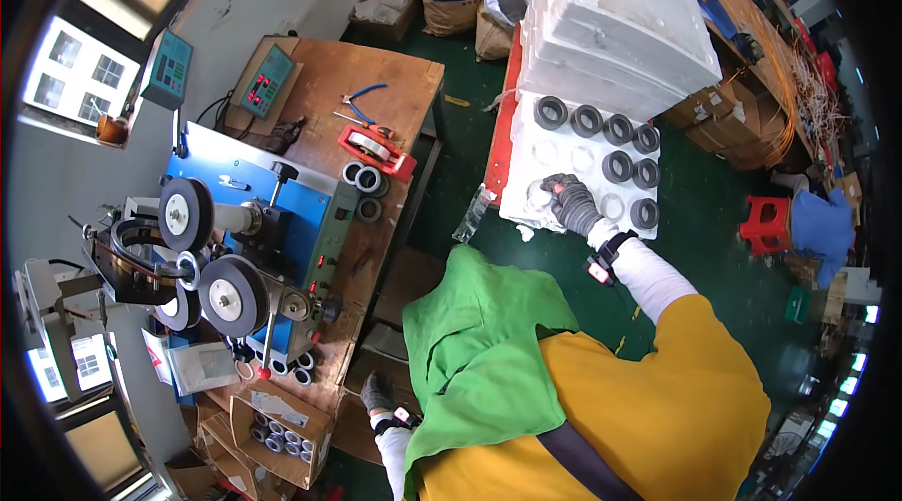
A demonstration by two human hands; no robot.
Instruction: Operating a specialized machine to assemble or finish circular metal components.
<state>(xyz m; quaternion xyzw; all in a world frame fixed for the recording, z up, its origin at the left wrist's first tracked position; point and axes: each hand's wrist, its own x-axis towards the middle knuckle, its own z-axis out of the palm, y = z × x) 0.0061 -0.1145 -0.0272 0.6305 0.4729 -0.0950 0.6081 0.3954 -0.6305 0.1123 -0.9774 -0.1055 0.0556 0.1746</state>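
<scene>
My right hand (573, 204), in a grey glove, is over the near part of a white foam tray (509, 183). Its fingers are bent together at one of the round recesses; what they hold, if anything, is hidden beneath them. Several dark rings (617, 129) sit in the tray's far rows and along its right side, and some recesses show bare white foam. Low at my left side, my left hand (378, 392), in a dark glove, hangs beside the wooden workbench (395, 78). Its fingers look loosely extended, with nothing visible in them.
A blue winding machine (310, 191) with black rollers (233, 294) stands on the bench. Near it lie wrapped rings (365, 180), a red tape dispenser (378, 151) and blue-handled pliers (361, 101). A carton of rings (282, 435) is below. Stacked foam boxes (620, 22) rise behind the tray; a red stool (766, 224) stands right.
</scene>
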